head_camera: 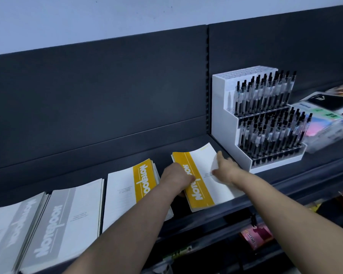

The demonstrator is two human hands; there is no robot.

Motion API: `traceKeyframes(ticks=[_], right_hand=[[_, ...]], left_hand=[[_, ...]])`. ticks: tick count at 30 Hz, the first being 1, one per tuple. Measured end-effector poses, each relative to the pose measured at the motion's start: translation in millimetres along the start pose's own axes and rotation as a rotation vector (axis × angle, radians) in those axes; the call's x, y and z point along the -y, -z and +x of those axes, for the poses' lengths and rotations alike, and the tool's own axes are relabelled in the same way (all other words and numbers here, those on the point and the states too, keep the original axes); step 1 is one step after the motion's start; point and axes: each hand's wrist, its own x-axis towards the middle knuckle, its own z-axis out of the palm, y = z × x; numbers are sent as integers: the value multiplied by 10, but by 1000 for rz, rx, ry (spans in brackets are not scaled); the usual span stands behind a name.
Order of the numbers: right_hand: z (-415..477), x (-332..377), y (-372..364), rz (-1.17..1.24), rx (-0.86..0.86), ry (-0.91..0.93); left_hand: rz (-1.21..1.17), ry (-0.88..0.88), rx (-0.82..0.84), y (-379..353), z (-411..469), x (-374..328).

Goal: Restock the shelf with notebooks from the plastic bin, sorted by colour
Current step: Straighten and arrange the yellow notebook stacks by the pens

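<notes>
A stack of yellow-banded notebooks [203, 191] lies on the dark shelf [251, 202], just left of the pen display. My left hand [176, 177] grips the stack's left spine edge, fingers curled over the yellow band. Flat on the white cover, my right hand [224, 169] presses near the stack's right side. Another yellow-banded stack [127, 192] lies to the left, partly under my left forearm. Two grey-banded stacks [67, 220] [10, 230] lie further left. The plastic bin is out of view.
A white tiered display of black pens [265, 119] stands right of the yellow stack, almost touching it. Packaged stationery [325, 119] lies further right. The dark back panel [107, 91] rises behind the shelf. Lower shelves with coloured packets [255, 236] sit below.
</notes>
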Motion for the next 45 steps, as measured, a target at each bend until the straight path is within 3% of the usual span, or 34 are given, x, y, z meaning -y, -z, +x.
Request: traceKeyframes(ticks=[5,10,19,28,33,37,45], right_hand=[[-159,0,-5,-323,-204,232],[-272,-65,-55,-487,-193,386],[-252,-129,13,-402,-83,419],[-407,250,-127,-320,-175,540],[-581,682,-357,-232,-173,652],[-701,996,-579,-134,-116,667],[-716,1266,-784,-304,19,557]], left_hand=[[330,-78,-138,-13,-3,27],[472,-204,-243,-40,-40,19],[436,-249,-152,-92,-71,56],[340,-320,-344,393,-200,162],[280,-116,-496,943,-243,547],[293,70,-370,1141,-333,960],[148,158,-177,1036,-406,1217]])
